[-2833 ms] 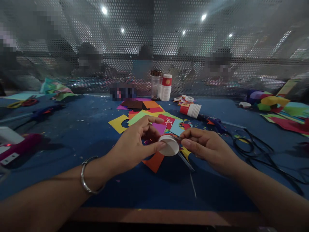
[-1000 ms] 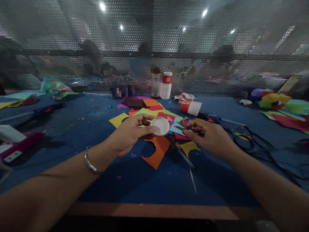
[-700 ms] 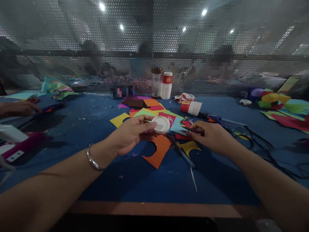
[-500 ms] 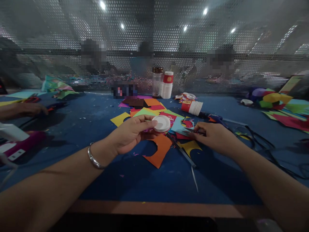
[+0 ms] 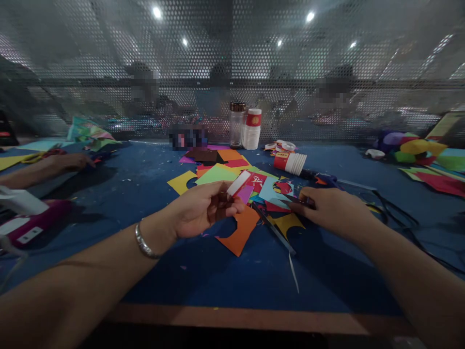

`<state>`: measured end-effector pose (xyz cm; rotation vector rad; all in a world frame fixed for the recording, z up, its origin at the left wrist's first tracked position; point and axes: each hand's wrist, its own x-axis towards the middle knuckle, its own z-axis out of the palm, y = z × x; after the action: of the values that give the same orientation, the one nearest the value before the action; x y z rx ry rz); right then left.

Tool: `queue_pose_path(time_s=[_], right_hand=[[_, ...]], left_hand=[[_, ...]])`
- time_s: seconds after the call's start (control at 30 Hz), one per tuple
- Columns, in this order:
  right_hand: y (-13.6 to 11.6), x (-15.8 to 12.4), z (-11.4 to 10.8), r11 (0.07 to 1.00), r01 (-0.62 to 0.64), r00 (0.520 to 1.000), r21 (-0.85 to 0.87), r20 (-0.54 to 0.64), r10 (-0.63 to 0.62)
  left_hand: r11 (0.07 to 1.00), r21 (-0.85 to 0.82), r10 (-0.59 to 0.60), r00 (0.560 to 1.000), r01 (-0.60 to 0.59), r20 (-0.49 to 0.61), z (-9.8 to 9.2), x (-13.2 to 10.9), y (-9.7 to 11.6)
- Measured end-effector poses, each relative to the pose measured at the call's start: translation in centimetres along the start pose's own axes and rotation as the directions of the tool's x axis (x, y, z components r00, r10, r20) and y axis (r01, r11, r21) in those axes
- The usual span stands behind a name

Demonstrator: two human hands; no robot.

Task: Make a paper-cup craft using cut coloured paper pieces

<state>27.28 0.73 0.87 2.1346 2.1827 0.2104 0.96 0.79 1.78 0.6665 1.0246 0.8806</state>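
My left hand (image 5: 201,208), with a silver bangle on the wrist, is closed on the cut-off bottom of a paper cup (image 5: 238,184). This white and red piece is tilted so its side shows. My right hand (image 5: 329,206) is closed round scissors (image 5: 292,199); their dark blades point left and the handles are mostly hidden in the fingers. Under and between the hands lie orange paper (image 5: 240,232) with a curved cut-out, light blue paper (image 5: 268,191) and yellow paper (image 5: 288,223). A long, thin grey strip (image 5: 278,232) lies slanted below them.
Behind the paper pile stand a clear bottle (image 5: 237,128) and a cup stack (image 5: 252,131). More cups (image 5: 290,163) lie sideways near cut cup rings (image 5: 285,145) and a glue gun (image 5: 323,178). Black cables (image 5: 395,208) run right. Another person's hand (image 5: 70,164) and a purple power strip (image 5: 39,223) are left.
My left hand has turned the cup bottom from its round white face to its side. The right hand stays nearly where it was with the scissors. The other person's hand moved right.
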Motion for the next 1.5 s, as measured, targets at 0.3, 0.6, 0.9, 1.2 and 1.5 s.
queue_pose_path(time_s=[0.3, 0.6, 0.9, 1.2, 1.5], right_hand=[[0.0, -0.3, -0.1, 1.0, -0.019, 0.999, -0.01, -0.034, 0.019], [-1.1, -0.9, 0.0, 0.782, 0.348, 0.918, 0.517, -0.357, -0.172], [-1.6, -0.8, 0.5, 0.717, 0.384, 0.903, 0.582, -0.4, -0.159], [-2.0, -0.8, 0.6, 0.689, 0.427, 0.902, 0.586, -0.329, -0.28], [-2.0, -0.7, 1.2, 0.653, 0.45, 0.892, 0.609, -0.267, -0.366]], left_hand=[[0.998, 0.059, -0.024, 0.998, 0.02, 0.059, -0.2, 0.1, -0.4], [0.989, 0.124, -0.108, 0.962, 0.079, 0.252, -0.2, -0.3, -0.8], [0.995, 0.103, -0.026, 0.974, 0.002, 0.225, -1.3, 0.3, 0.1], [0.95, 0.278, 0.037, 0.934, -0.144, 0.355, -3.2, 1.7, 0.1], [0.935, 0.317, 0.049, 0.946, -0.156, 0.32, -4.3, 3.3, 0.4]])
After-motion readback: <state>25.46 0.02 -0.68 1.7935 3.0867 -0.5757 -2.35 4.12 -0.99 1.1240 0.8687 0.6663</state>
